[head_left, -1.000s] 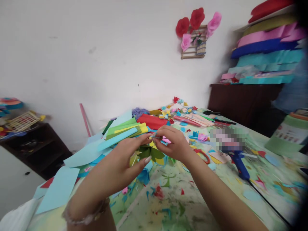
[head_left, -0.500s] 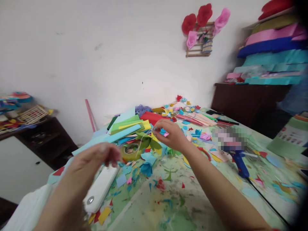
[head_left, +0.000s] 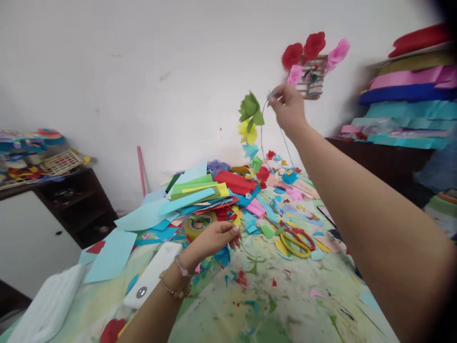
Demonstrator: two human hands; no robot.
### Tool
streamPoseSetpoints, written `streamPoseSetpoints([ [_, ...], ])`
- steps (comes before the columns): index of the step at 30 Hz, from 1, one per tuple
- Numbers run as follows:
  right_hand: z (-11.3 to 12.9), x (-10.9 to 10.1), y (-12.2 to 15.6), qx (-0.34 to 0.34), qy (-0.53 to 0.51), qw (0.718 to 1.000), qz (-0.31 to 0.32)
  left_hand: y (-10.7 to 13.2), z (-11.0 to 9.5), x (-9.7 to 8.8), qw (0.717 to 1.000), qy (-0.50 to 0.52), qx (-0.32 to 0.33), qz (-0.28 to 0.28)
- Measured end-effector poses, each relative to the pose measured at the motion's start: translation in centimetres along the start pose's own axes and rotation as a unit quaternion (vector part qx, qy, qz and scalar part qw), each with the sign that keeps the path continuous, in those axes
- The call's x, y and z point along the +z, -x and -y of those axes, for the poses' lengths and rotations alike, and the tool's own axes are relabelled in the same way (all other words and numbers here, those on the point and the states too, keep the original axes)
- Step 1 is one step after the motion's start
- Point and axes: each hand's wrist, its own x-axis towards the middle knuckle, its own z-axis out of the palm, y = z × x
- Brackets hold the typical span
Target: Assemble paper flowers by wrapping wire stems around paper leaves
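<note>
My right hand point(head_left: 287, 105) is raised high in front of the wall, its thumb and fingers pinched on the thin string of a paper flower garland point(head_left: 250, 131). Green, yellow, light blue and red paper flowers hang along the string, and its lower end reaches down to the table. Low over the tabletop is my left hand point(head_left: 217, 238), with fingers loosely bent, apart and holding nothing. Beside it lies a roll of tape point(head_left: 187, 228). Scissors point(head_left: 296, 245) with yellow and red handles rest to its right.
Stacked coloured paper sheets point(head_left: 189, 197) lie behind my left hand. A white device point(head_left: 155, 271) is at the left, near a white object point(head_left: 53, 305). Paper scraps cover much of the green tablecloth point(head_left: 300, 295). Paper roses point(head_left: 314, 45) hang on the wall.
My right hand has risen from the table, lifting the garland by its string. My left hand has moved right, over the scraps. The view has shifted slightly, and scissors now show.
</note>
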Motion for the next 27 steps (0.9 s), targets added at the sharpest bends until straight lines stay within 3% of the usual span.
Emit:
streamPoseSetpoints([
  [3,3.8,-1.9,0.4,-0.012,-0.013,1.0,-0.009,1.7,0.0,-0.4,1.0,0.002,-0.002,-0.022],
  [5,6.8,-2.7,3.4,-0.049,-0.002,0.999,0.006,3.5,0.1,-0.5,0.999,0.002,-0.015,-0.047],
  [7,9.6,-3.3,8.3,-0.102,0.026,0.993,0.058,5.8,0.5,-0.3,0.997,0.012,-0.035,-0.071],
  [9,11.8,-3.8,14.1,-0.197,0.025,0.968,0.152,8.2,1.6,0.3,0.993,0.045,-0.057,-0.09],
  [12,14.5,-5.0,22.4,-0.219,0.004,0.953,0.21,11.3,4.2,1.9,0.983,0.094,-0.101,-0.118],
  [15,17.0,-6.4,27.6,-0.235,-0.039,0.934,0.265,12.7,6.3,4.5,0.961,0.21,-0.159,-0.083],
  [19,19.4,-7.2,29.7,-0.192,-0.039,0.93,0.311,11.1,6.2,7.3,0.836,0.497,-0.232,-0.008],
  [22,19.7,-7.2,30.0,-0.232,-0.021,0.915,0.33,8.5,5.2,7.3,0.773,0.598,-0.208,-0.041],
  [24,19.5,-7.3,30.2,-0.279,-0.01,0.891,0.357,6.7,4.9,6.4,0.772,0.591,-0.222,-0.069],
  [27,18.8,-7.4,30.4,-0.318,0.006,0.859,0.401,4.3,4.8,5.2,0.813,0.525,-0.248,-0.052],
])
